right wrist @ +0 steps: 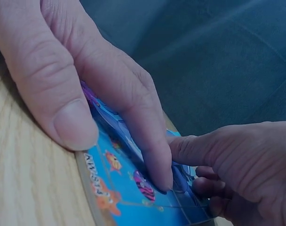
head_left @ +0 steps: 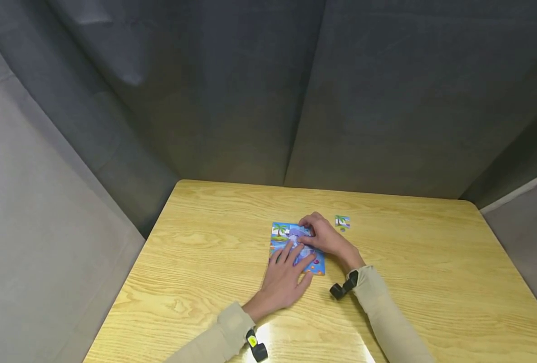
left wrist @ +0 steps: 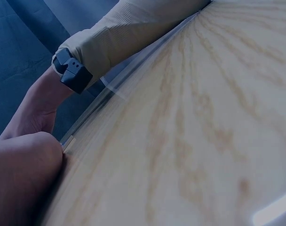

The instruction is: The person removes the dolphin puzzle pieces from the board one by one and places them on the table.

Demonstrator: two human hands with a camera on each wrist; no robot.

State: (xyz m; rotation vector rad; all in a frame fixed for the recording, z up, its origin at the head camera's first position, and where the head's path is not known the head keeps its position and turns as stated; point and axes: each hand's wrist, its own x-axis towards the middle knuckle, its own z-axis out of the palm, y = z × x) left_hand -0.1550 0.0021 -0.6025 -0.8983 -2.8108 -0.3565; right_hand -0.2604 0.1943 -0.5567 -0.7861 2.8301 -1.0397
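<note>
A small, flat jigsaw puzzle (head_left: pixel 278 241) with a sea picture of a dolphin, palm tree and fish lies on the wooden table. My left hand (head_left: pixel 284 282) rests on its lower part with fingers spread. In the right wrist view, the thumb of that hand lies at the printed edge and a fingertip touches the picture near a pink fish. At the puzzle's upper right, my right hand (head_left: pixel 324 237) has curled fingers and thumb pinching a puzzle piece, mostly covered by the hand. The left wrist view shows only part of my left hand (left wrist: pixel 25 174), with the right arm beyond.
A loose palm-tree piece (head_left: pixel 342 221) lies to the right of the puzzle, with a small tab toward me. The wooden table (head_left: pixel 204 262) reaches back to a dark grey curtain (head_left: pixel 232 101). Lighter grey cloth (head_left: pixel 37 201) hangs at the left.
</note>
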